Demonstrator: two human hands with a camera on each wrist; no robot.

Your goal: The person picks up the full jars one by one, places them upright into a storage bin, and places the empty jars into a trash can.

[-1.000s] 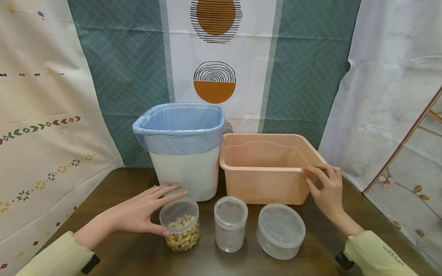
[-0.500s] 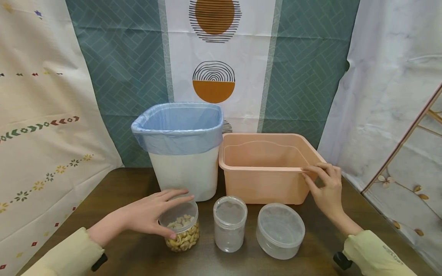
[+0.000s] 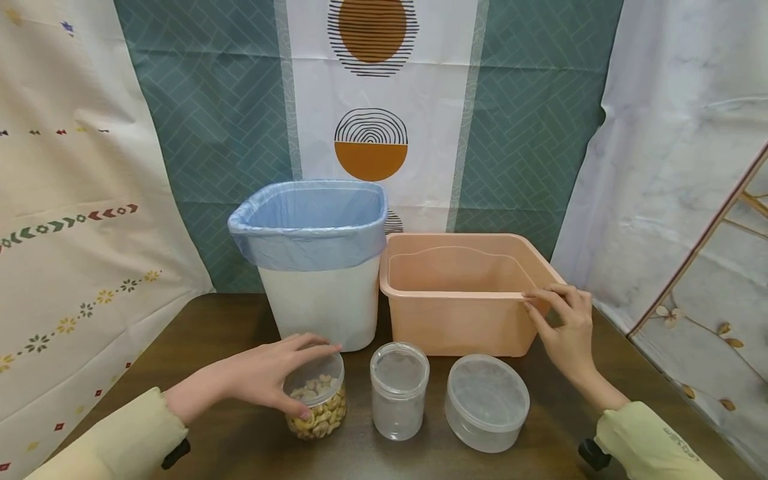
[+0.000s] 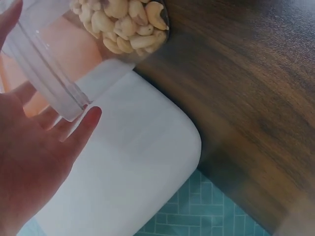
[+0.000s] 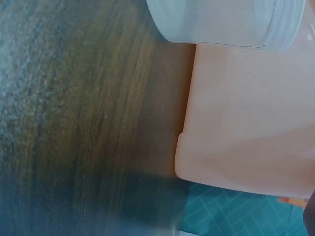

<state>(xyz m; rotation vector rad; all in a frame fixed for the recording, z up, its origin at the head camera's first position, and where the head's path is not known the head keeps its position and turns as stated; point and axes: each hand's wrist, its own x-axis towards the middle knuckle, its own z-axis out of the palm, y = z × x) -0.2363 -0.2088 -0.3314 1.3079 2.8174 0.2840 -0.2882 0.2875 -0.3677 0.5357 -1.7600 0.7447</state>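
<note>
A clear round jar of cashews (image 3: 324, 413) stands upright on the table at the left, its translucent lid partly under my left hand (image 3: 264, 377). That hand grips the jar around its lid, thumb on the near side and fingers behind. In the left wrist view the fingers lie along the lid rim, with cashews (image 4: 130, 24) visible through the wall. At the right, my right hand (image 3: 567, 330) pinches the front rim of a peach plastic basin (image 3: 456, 327) near its right corner. The right wrist view shows the basin's side (image 5: 246, 123), but almost none of the hand.
A taller clear lidded jar (image 3: 399, 400) and a wide, low lidded one (image 3: 486, 407) stand in front of the basin. Behind the cashew jar is a white bin (image 3: 324, 300) with a blue liner (image 3: 312, 247). Patterned cloths (image 3: 528, 133) hang around the dark wooden table (image 3: 222, 327).
My left hand has shifted right and its fingers have closed in around the lid of the cashew jar. The right hand has kept its hold on the basin rim.
</note>
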